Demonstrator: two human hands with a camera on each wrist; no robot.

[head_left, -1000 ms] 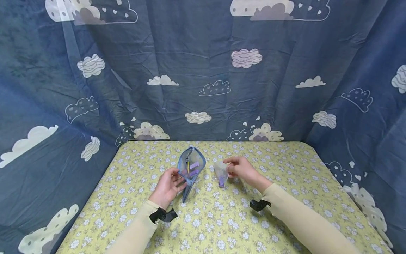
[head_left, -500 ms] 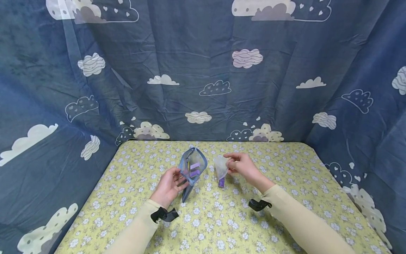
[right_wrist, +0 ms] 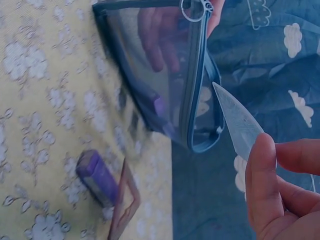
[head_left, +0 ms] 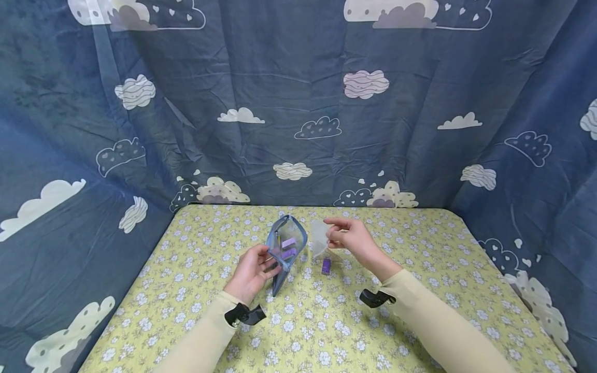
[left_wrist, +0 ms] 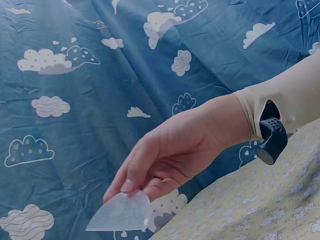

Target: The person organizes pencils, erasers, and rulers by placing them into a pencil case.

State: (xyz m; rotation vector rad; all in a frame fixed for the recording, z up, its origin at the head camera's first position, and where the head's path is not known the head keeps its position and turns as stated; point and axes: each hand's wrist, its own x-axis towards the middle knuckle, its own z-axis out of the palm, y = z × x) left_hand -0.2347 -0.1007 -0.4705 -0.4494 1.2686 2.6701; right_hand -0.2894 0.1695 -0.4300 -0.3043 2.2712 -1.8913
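My left hand [head_left: 251,269] grips the near side of a see-through pencil case [head_left: 293,231] with blue edging, its zipped mouth open and facing up. Inside lie a yellow-and-dark pencil [head_left: 278,239] and two purple pieces [head_left: 288,242]. To its right, my right hand [head_left: 353,239] pinches a clear protractor [head_left: 319,233] between thumb and fingers, raised above the table; its straight edge and curved edge show in the left wrist view. Below it on the cloth lie a purple eraser [right_wrist: 97,177] and a flat brownish triangle, a set square [right_wrist: 126,202], close beside the eraser.
A yellow floral cloth [head_left: 196,331] covers the table. Dark blue cloud-print curtains [head_left: 298,103] hang behind it and along both sides. Each wrist carries a black camera strap [head_left: 377,298].
My right hand has lifted the protractor up and slightly left, uncovering the purple eraser and the set square. The pencil case in my left hand has shifted slightly right.
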